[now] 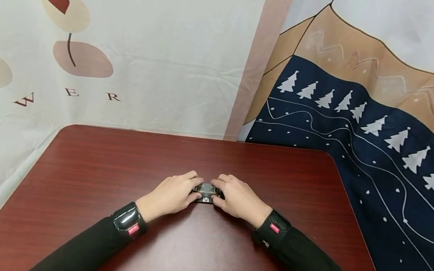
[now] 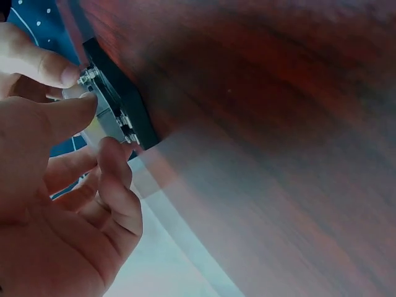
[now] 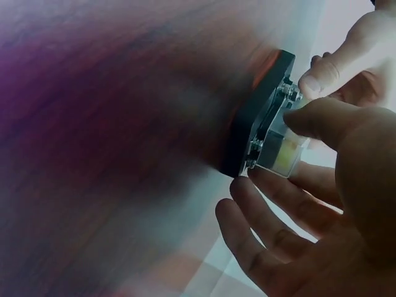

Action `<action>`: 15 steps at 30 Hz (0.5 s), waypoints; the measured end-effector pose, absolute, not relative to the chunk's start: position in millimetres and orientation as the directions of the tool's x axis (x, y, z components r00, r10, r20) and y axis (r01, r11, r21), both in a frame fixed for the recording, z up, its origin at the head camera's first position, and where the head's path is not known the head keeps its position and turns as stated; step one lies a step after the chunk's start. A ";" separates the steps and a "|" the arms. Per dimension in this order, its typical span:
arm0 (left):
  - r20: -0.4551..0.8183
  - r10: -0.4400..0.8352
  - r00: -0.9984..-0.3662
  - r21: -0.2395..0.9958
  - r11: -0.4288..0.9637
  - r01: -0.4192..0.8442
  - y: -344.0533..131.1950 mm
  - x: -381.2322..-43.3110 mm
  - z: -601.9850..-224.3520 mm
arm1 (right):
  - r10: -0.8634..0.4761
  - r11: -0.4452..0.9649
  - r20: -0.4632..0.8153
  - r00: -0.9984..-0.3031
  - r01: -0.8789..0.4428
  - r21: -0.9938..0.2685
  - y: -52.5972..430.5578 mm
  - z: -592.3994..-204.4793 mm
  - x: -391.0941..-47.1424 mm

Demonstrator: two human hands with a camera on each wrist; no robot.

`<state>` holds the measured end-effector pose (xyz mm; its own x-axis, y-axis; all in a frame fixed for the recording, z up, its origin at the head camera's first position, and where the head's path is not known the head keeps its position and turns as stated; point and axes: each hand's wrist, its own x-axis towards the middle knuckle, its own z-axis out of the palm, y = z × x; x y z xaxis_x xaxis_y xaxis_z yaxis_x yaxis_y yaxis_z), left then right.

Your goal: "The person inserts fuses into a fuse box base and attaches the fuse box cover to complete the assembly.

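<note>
A small fuse-holder-like block (image 1: 206, 192) with a black base and a clear plastic cover lies on the table between both hands. Metal screw terminals (image 3: 288, 93) line the edge of its base (image 3: 247, 124), and something yellow shows through the clear cover (image 3: 284, 154). My left hand (image 1: 173, 195) pinches the block's left end between thumb and curled fingers. On the other end, my right hand (image 1: 239, 197) holds it the same way, its thumb (image 3: 309, 120) against the cover. Both thumbs are on the near side, the fingers on the far side.
The reddish-brown wooden table (image 1: 198, 255) has rounded far corners. Behind it hangs a pale printed cloth (image 1: 162, 51), with a dark blue cloth with white trees (image 1: 330, 120) along the right. Black wrist bands (image 1: 130, 220) circle both wrists over dark sleeves.
</note>
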<state>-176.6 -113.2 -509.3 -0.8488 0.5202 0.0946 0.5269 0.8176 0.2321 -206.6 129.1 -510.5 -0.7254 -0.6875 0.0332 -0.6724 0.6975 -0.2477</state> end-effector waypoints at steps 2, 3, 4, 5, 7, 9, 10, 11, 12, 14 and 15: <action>0.087 0.516 -0.852 0.237 0.820 0.521 -113.6 -176.3 -509.1 | -0.684 0.702 0.022 -0.729 -0.666 -0.252 131.6 -512.5 -206.5; 0.083 0.514 -0.854 0.242 0.821 0.518 -114.0 -176.1 -508.6 | -0.681 0.705 0.016 -0.732 -0.662 -0.256 133.0 -513.2 -206.6; 0.079 0.512 -0.855 0.241 0.822 0.515 -114.7 -176.0 -508.1 | -0.679 0.706 0.013 -0.734 -0.657 -0.263 134.5 -513.8 -206.6; 0.075 0.511 -0.857 0.244 0.824 0.512 -115.5 -176.0 -507.1 | -0.675 0.709 0.010 -0.738 -0.651 -0.272 136.0 -514.0 -206.7; 0.069 0.507 -0.859 0.246 0.826 0.507 -118.3 -176.0 -504.9 | -0.662 0.712 0.018 -0.749 -0.636 -0.298 139.1 -514.1 -207.2; 0.063 0.501 -0.863 0.249 0.830 0.499 -121.7 -176.1 -502.1 | -0.638 0.723 0.027 -0.769 -0.611 -0.322 143.1 -513.2 -207.9; 0.067 0.496 -0.866 0.249 0.832 0.496 -123.5 -176.4 -500.9 | -0.622 0.730 0.035 -0.782 -0.596 -0.334 145.2 -512.6 -208.4; 0.072 0.487 -0.870 0.250 0.836 0.489 -125.4 -176.6 -499.7 | -0.603 0.738 0.046 -0.797 -0.578 -0.348 147.6 -511.7 -208.8; 0.080 0.478 -0.875 0.245 0.841 0.482 -127.3 -176.9 -498.9 | -0.581 0.746 0.058 -0.812 -0.560 -0.359 150.1 -511.0 -209.4; 0.106 0.457 -0.883 0.231 0.853 0.469 -130.8 -177.4 -498.2 | -0.536 0.767 0.082 -0.841 -0.525 -0.368 155.4 -509.4 -210.4; 0.126 0.445 -0.887 0.226 0.858 0.462 -132.1 -177.5 -498.4 | -0.513 0.778 0.101 -0.853 -0.511 -0.366 158.0 -509.2 -210.9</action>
